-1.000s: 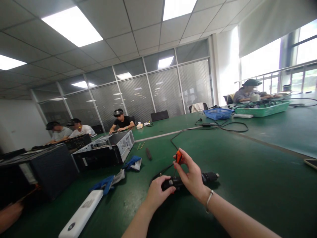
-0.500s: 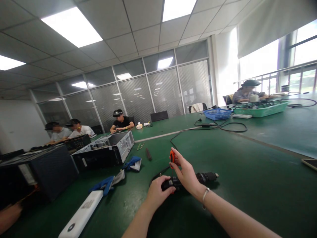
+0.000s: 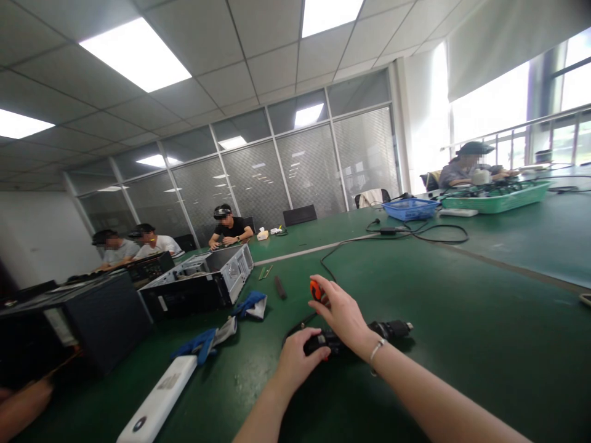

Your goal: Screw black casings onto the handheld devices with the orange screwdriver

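Note:
My left hand (image 3: 300,357) is wrapped round the rear part of a black power tool (image 3: 390,331), which lies on the green table (image 3: 462,357). Above the tool, the thumb and fingers of my right hand (image 3: 340,307) pinch an orange and black screwdriver handle (image 3: 315,290). Its lower end is hard to make out. The tool's metal tip points right, and its middle is partly hidden behind my right wrist. A black cable (image 3: 325,261) runs back across the table.
Left of my hands lie blue-grey gloves (image 3: 252,304), a white bar-shaped device (image 3: 159,400), a dark strip (image 3: 279,287) and an open computer case (image 3: 198,286). Blue (image 3: 410,210) and green (image 3: 498,200) baskets stand at the back right. Another person's hand (image 3: 25,400) is at lower left; several people sit beyond.
My right hand has moved slightly left, and the orange handle now tilts more. My left hand keeps its hold on the tool. The camera view has shifted a little.

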{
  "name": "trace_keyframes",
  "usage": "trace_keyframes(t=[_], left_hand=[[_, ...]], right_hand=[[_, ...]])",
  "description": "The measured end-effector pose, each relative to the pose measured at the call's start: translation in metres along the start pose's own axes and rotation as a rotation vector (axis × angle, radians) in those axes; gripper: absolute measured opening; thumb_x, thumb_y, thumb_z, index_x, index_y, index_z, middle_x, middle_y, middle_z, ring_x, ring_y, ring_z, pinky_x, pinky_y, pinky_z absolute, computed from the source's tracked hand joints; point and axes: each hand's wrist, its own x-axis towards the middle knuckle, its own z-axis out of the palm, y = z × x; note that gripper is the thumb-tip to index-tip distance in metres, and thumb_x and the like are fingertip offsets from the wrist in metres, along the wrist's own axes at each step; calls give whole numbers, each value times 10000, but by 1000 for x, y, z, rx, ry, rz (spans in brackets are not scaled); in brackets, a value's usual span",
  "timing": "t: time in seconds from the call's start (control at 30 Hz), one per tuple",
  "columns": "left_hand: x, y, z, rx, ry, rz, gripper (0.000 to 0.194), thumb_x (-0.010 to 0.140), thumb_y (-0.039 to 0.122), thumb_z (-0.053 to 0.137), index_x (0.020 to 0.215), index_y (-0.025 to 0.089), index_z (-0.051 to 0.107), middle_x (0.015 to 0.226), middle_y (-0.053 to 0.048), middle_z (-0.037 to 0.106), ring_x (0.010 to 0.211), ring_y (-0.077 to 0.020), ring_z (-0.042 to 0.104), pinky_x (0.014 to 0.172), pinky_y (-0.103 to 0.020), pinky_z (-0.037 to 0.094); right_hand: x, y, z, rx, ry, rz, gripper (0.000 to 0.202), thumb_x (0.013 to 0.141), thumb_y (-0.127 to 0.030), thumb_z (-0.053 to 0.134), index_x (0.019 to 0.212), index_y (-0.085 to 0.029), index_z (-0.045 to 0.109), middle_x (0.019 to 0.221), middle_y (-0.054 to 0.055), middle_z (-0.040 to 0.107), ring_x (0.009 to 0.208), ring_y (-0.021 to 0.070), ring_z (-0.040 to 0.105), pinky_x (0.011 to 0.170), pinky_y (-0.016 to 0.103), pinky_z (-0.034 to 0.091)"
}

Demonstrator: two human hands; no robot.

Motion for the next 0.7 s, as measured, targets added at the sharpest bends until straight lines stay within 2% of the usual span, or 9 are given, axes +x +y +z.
trace_keyframes(t=[0.07,0.27,0.47,0.7], left_hand=[[1,-1,1,6,4,1,392,791,427,655,1120,215,683,1086,-58,712,981,-257,646,898,-339,483],[1,-4,3,1,11,23,370,797,402,660,1118,220,687,1096,-56,711,993,-257,648,893,-329,484],[-2,-2,1,0,17,25,398,784,424,676,1121,214,686,1112,-63,706,1014,-264,643,916,-335,480],[-1,0,0,-6,8,-13,417,775,432,674,1131,216,683,1121,-60,703,1024,-264,640,937,-351,474]], right_hand=[[-4,0,0,-22,7,-21,496,842,-230,564,1329,-260,475,890,35,620,682,170,585,671,309,507],[-11,-1,3,66,-1,-54,580,882,-129,421,1445,-238,331,878,42,634,747,175,602,692,297,517],[-11,-3,2,113,78,-102,546,898,-164,431,1432,-252,362,1020,69,635,833,181,617,759,314,530],[-8,5,3,147,81,-26,540,892,-193,442,1425,-249,372,948,47,652,787,170,642,723,300,545]])
